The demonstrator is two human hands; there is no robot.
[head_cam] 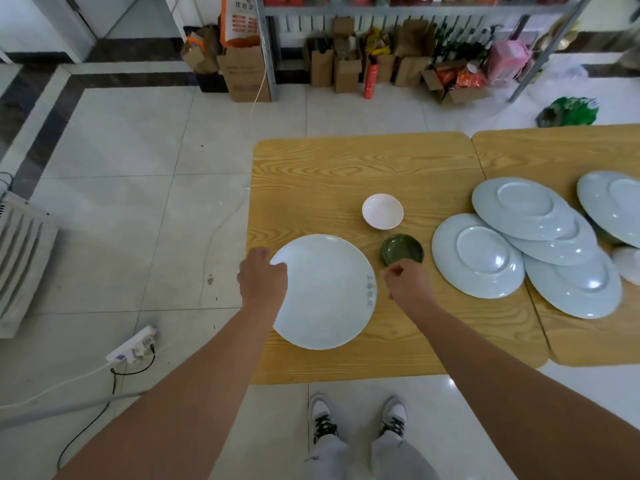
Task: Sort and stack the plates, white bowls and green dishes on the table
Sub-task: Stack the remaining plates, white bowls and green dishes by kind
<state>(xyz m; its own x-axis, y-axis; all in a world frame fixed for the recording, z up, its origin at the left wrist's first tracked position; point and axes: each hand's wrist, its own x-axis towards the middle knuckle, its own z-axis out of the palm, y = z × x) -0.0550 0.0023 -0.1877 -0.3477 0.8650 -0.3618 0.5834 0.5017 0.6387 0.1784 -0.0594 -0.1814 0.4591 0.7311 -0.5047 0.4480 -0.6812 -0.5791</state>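
A tiled floor (138,150) is seen around two wooden tables pushed edge to edge. The near table (346,161) carries the sorted pieces, while the right table (554,147) is cut off by the frame edge.

Across the seam between them a loose pile (523,206) of pale blue plates is spread, all turned upside down with their foot rings up. They overlap one another, and one more lies apart at the far right.

A single plate (325,306) is laid right way up near the front left corner of the near table, with grey lettering printed at its right rim. Behind it, and apart from it, a white bowl (382,211) is set upright. A green dish (401,251) is set upright between the bowl and the plate's right rim, close to both but touching neither.

The plate's left rim is covered by the left hand (263,275), whose fingers are curled round it. The right hand (405,282) is held just beside the right rim and just in front of the dish. Its fingers are curled with thumb against forefinger, and nothing is seen in them.

A heater (20,258) and a power strip (133,344) are found on the floor at the left.
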